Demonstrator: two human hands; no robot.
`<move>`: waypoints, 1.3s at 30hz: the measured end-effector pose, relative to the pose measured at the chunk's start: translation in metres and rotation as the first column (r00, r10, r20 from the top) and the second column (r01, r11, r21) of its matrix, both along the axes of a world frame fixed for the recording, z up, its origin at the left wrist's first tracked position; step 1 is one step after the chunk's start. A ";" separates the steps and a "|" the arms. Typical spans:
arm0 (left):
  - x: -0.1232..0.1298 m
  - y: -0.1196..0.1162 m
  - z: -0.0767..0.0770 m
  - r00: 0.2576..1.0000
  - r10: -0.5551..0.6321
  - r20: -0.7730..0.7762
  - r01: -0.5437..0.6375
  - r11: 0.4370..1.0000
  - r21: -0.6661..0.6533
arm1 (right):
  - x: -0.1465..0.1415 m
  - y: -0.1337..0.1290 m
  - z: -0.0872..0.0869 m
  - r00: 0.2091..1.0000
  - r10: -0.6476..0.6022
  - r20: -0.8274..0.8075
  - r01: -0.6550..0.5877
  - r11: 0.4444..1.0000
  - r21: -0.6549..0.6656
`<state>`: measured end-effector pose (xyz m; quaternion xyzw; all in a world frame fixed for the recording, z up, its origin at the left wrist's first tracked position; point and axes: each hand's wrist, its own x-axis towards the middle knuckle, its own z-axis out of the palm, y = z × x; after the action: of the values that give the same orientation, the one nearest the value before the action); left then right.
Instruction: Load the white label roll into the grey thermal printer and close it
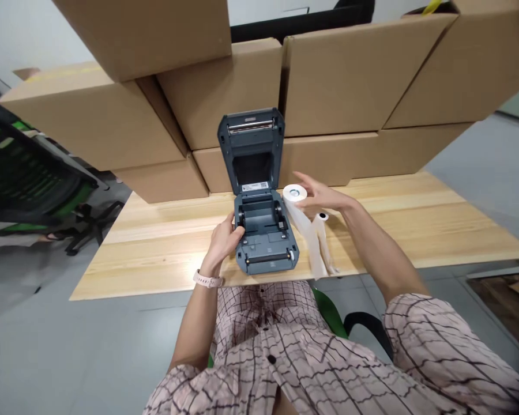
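A dark grey label printer stands on the wooden table with its lid raised, showing the roll holders and roller inside. At its left side my left hand grips the casing, thumb on the edge. Just right of the printer stands a white label roll, its loose strip trailing toward the table's front edge. My right hand is beside this roll, fingers spread, thumb close to its side; whether they touch is unclear. A smaller, narrow roll with a dark core stands below that hand, its strip also hanging forward.
Large cardboard boxes are stacked along the back of the wooden table, right behind the printer lid. A black and green office chair is at the left. The table's front edge runs close to my body.
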<state>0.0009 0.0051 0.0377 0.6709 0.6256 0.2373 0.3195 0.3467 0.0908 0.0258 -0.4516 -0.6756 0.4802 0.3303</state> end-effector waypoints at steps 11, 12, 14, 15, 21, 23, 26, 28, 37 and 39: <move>0.001 0.000 -0.003 1.000 0.019 0.020 -0.019 1.000 0.013 | 0.043 -0.085 -0.044 0.989 0.030 -0.144 -0.059 0.978 -0.202; 0.001 0.000 -0.005 0.999 0.023 0.035 -0.023 1.000 0.017 | 0.042 -0.087 -0.040 0.981 0.060 -0.186 -0.093 0.981 -0.172; 0.001 -0.001 -0.007 0.998 0.029 0.050 -0.029 0.999 0.015 | 0.039 -0.092 -0.022 0.949 0.142 -0.280 -0.174 0.980 -0.091; 0.001 -0.001 -0.007 0.998 0.029 0.052 -0.030 0.999 0.013 | 0.034 -0.094 -0.008 0.931 0.204 -0.302 -0.226 0.973 -0.039; 0.002 -0.001 -0.008 0.997 0.039 0.066 -0.041 0.999 0.019 | -0.060 -0.085 0.063 0.844 0.433 0.315 -0.518 0.811 0.272; 0.003 -0.002 -0.010 0.997 0.037 0.069 -0.038 0.999 0.022 | -0.092 -0.075 0.059 0.794 0.322 0.516 -0.531 0.781 0.329; 0.003 -0.002 -0.012 0.997 0.038 0.068 -0.039 0.999 0.022 | -0.116 -0.065 0.038 0.703 0.246 0.667 -0.588 0.729 0.351; 0.003 -0.002 -0.012 0.997 0.042 0.067 -0.044 0.999 0.020 | -0.119 -0.066 0.026 0.680 0.198 0.706 -0.589 0.721 0.365; 0.004 -0.003 -0.010 0.996 0.042 0.075 -0.043 0.999 0.013 | -0.114 -0.125 0.013 0.795 -0.022 0.607 -0.386 0.754 0.532; 0.004 -0.003 -0.010 0.996 0.044 0.077 -0.045 0.999 0.011 | -0.115 -0.136 0.013 0.795 -0.048 0.604 -0.369 0.753 0.545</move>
<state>0.0054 0.0019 0.0276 0.6493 0.6261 0.2740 0.3337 0.2320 -0.0454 0.0392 -0.3733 -0.9029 0.0867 0.1947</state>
